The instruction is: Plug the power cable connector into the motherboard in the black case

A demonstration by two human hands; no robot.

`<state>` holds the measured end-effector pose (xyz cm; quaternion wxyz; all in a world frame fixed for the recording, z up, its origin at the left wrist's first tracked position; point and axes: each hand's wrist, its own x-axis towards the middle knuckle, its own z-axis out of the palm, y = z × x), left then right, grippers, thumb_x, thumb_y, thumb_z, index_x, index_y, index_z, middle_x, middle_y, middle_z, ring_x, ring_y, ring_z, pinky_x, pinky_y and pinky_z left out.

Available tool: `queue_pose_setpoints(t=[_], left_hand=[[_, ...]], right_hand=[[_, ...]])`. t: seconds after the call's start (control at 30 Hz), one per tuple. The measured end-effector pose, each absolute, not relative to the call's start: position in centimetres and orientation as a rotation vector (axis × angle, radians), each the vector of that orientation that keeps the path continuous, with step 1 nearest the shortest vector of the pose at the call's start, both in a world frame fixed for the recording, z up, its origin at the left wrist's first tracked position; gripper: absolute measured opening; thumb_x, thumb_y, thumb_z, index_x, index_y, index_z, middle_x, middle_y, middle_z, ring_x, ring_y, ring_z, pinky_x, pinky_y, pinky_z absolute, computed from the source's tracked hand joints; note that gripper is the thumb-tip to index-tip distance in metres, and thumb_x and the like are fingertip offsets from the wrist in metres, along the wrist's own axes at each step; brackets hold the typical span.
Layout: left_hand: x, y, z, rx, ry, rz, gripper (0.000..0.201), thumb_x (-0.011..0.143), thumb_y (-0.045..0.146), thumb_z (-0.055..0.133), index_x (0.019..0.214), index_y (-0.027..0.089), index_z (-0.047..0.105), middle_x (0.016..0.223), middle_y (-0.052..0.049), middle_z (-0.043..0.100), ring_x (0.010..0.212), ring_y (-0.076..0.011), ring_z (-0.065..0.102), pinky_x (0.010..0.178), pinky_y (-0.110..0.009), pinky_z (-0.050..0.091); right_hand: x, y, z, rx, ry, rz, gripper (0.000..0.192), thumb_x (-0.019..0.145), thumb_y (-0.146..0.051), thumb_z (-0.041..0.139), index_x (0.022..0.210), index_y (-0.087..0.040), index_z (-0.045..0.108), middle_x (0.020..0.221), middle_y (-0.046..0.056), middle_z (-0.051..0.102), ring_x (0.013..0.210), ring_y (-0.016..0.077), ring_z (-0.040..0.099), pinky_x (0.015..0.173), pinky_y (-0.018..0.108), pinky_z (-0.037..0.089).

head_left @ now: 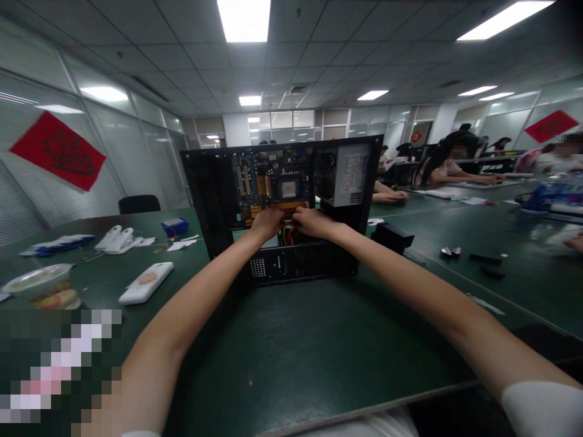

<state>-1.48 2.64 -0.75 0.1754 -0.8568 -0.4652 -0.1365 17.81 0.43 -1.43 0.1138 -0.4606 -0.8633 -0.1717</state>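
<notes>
Both hands deep in open PC case (282,212), frame center, case upright on green table (296,346). Left hand (266,223) & right hand (310,222) nearly touching at motherboard's (273,182) lower edge, fingers curled on cables/connector; exact grip can't tell. PSU (348,177) upper right.

Open black computer case (282,206), upright on green table, motherboard (273,182) exposed

The computer case (214,200) is black painted metal with a matt finish, and its power supply (348,176) shows bare grey metal with a paper label. The motherboard (273,182) looks dark and glossy, with yellow plastic slots. The bench (296,340) has a smooth, dull green surface. The phone case (146,283) is smooth white plastic.
</notes>
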Motion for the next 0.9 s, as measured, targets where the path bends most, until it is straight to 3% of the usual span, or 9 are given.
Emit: queue_pose_setpoints(t=[0.17,0.53,0.67,0.9], left_hand=[[-1.6,2.6,-0.6,-2.430,-1.298,-0.436,0.027,0.094,0.026,0.065,0.119,0.019,0.070,0.123,-0.014,0.073,0.117,-0.0318,0.068,0.094,-0.037,0.055],[-1.4,1.8,-0.1,-2.401,-1.328,-0.242,0.027,0.098,0.029,0.058,0.114,0.016,0.076,0.116,-0.017,0.074,0.112,-0.0327,0.070,0.092,-0.038,0.056],[-1.5,2.0,-0.3,-2.414,-1.294,-0.262,0.029,0.099,0.026,0.054,0.115,0.017,0.077,0.117,-0.016,0.074,0.110,-0.0313,0.071,0.091,-0.038,0.057],[-1.5,2.4,-0.4,-2.422,-1.304,-0.287,0.029,0.099,0.029,0.055,0.112,0.017,0.078,0.115,-0.017,0.074,0.107,-0.0316,0.072,0.089,-0.038,0.057]], right_hand=[[16.9,0.5,-0.9,-1.281,-2.589,-0.571,0.030,0.101,-0.014,0.048,0.128,-0.010,0.059,0.130,0.017,0.062,0.112,0.0262,0.066,0.089,0.032,0.048],[16.7,0.8,-1.2,-1.398,-2.543,-0.705,0.031,0.100,-0.025,0.053,0.125,-0.009,0.059,0.128,0.020,0.063,0.110,0.0308,0.068,0.081,0.034,0.052],[16.7,0.7,-1.1,-1.350,-2.556,-0.720,0.030,0.102,-0.025,0.047,0.124,-0.009,0.060,0.126,0.020,0.064,0.110,0.0311,0.068,0.082,0.035,0.052],[16.6,1.0,-1.1,-1.375,-2.555,-0.691,0.032,0.099,-0.024,0.053,0.126,-0.008,0.059,0.128,0.020,0.065,0.112,0.0321,0.068,0.085,0.035,0.052]])
